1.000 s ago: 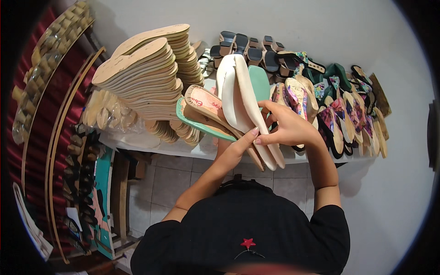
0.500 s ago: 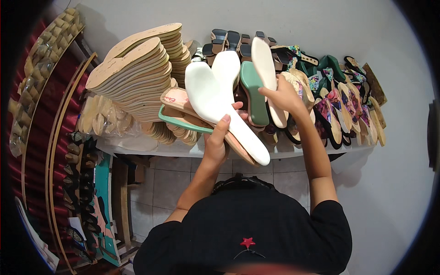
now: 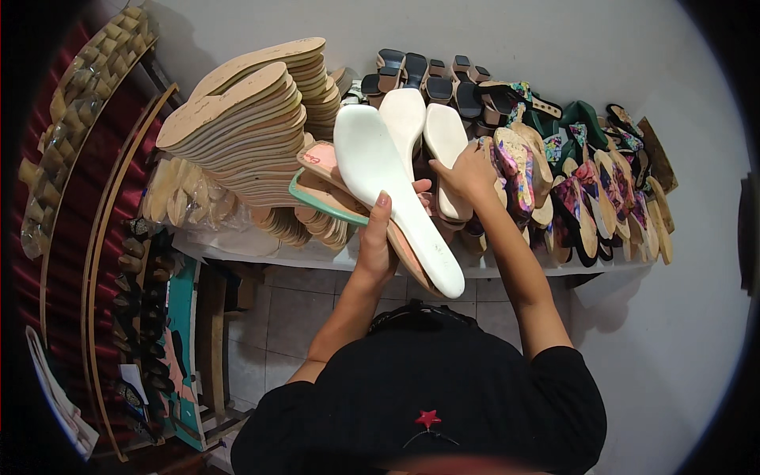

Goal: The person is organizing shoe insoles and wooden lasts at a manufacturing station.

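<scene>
My left hand is closed round a fan of shoe soles, its thumb pressed on a long white sole on top. Behind that one a second white sole sticks up. A green-edged sole and a tan sole with a pink heel patch jut out to the left. To the right, a cream sole stands upright, with my right hand gripping its right edge. Left-hand fingertips show just beside its lower left side. The lower ends of some soles are hidden behind the white one.
Tall stacks of beige soles stand left on the white-covered table. Dark-soled heeled shoes lie at the back, and floral sandals crowd the right. A rack of shoes stands at lower left.
My right hand has brought the cream sole leftward and lower, toward the bundle in my left hand. It now covers the green sole that showed beside it.
</scene>
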Demonstrator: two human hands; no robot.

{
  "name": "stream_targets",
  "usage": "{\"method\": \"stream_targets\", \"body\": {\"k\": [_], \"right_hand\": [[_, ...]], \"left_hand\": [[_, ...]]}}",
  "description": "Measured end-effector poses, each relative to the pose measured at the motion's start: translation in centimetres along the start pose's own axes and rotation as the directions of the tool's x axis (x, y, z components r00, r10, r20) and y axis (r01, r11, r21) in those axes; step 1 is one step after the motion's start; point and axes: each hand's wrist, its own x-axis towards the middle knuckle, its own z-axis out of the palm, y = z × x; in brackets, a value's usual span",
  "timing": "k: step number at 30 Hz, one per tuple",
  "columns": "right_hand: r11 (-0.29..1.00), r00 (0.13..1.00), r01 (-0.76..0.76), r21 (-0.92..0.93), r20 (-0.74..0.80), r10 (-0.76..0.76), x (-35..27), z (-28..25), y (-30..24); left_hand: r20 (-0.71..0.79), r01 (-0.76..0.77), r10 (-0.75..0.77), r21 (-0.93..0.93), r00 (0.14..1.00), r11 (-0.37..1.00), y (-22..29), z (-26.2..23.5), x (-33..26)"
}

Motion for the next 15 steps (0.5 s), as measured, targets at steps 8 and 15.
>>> {"method": "stream_targets", "body": {"k": [8,15], "right_hand": [[0.581,0.784,0.334,0.742,0.124,-0.609,-5.4,-7.1,-0.3],[0.596,0.778,0.361,0.717,0.121,-0.617,-8.7,-8.3,-0.6]], "left_hand": [[-0.033,0.028,-0.028,0.017,0.999,0.999,-1.0,-0.1,1.0],[0.002,0.044,-0.044,-0.109,0.999,0.993,-2.1,0.1,1.8]]}}
